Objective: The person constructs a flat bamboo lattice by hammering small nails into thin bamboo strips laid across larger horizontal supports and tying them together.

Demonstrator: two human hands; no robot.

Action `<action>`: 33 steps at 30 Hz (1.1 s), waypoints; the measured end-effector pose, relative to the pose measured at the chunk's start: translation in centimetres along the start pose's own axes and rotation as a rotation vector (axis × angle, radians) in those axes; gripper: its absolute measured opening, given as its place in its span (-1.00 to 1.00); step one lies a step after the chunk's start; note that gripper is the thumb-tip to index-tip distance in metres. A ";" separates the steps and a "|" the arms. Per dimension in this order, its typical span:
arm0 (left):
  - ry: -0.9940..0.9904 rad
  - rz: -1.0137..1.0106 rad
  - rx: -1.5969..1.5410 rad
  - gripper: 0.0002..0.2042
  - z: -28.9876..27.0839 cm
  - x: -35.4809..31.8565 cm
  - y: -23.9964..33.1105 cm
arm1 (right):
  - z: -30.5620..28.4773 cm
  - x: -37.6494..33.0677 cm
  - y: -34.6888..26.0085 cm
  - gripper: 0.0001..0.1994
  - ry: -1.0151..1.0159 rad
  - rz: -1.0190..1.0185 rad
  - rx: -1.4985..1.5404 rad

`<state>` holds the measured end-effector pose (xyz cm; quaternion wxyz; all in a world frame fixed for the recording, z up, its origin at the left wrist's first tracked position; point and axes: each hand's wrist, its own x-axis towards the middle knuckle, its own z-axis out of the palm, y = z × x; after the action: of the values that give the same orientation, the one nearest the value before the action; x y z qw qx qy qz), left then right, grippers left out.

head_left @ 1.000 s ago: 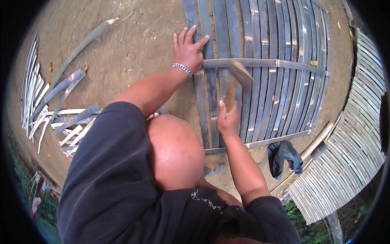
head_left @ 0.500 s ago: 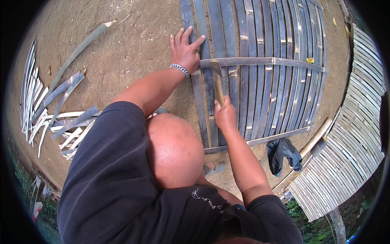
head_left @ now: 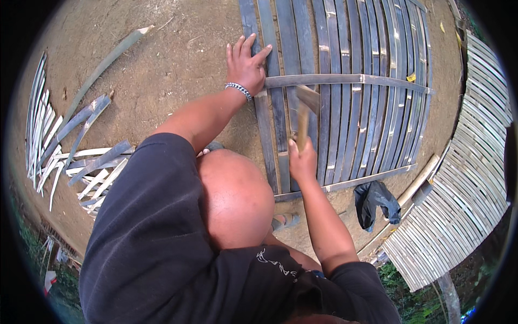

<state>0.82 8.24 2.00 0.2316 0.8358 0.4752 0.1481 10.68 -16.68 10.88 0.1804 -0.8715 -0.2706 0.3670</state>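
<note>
My left hand [head_left: 248, 67] lies with fingers spread on the leftmost dark bamboo slat [head_left: 263, 121], beside the end of a bamboo cross strip [head_left: 324, 79]. A chain bracelet [head_left: 238, 90] circles that wrist. Closed around a wooden handle, my right hand [head_left: 303, 159] holds a hammer-like tool [head_left: 302, 120] with a wide, flat, blade-like metal head. The head is raised a little over the slats, just below the cross strip. Several slats run side by side under the strip as a panel. Another bamboo strip [head_left: 372, 177] crosses their near ends.
Split bamboo pieces [head_left: 40, 127] lie in a pile on the dirt ground at left, with a longer curved piece [head_left: 105, 66] nearby. A black plastic bag [head_left: 372, 205] sits near the panel's lower right. A pale slatted bamboo panel [head_left: 464, 178] stretches along the right. My bent knee [head_left: 234, 200] is between my arms.
The tool in my right hand has moved right and its head has turned, coming away from the cross strip's left part. My left hand has stayed in place.
</note>
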 end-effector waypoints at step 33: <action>-0.151 0.281 -0.218 -0.50 -5.6 -2.9 -1.9 | 1.2 -18.1 23.3 -0.39 0.837 1.065 0.361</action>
<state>-4.65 7.94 5.69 0.3327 0.8726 0.3164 0.1664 7.10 -45.87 7.90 0.2071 -0.9100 0.3504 0.0785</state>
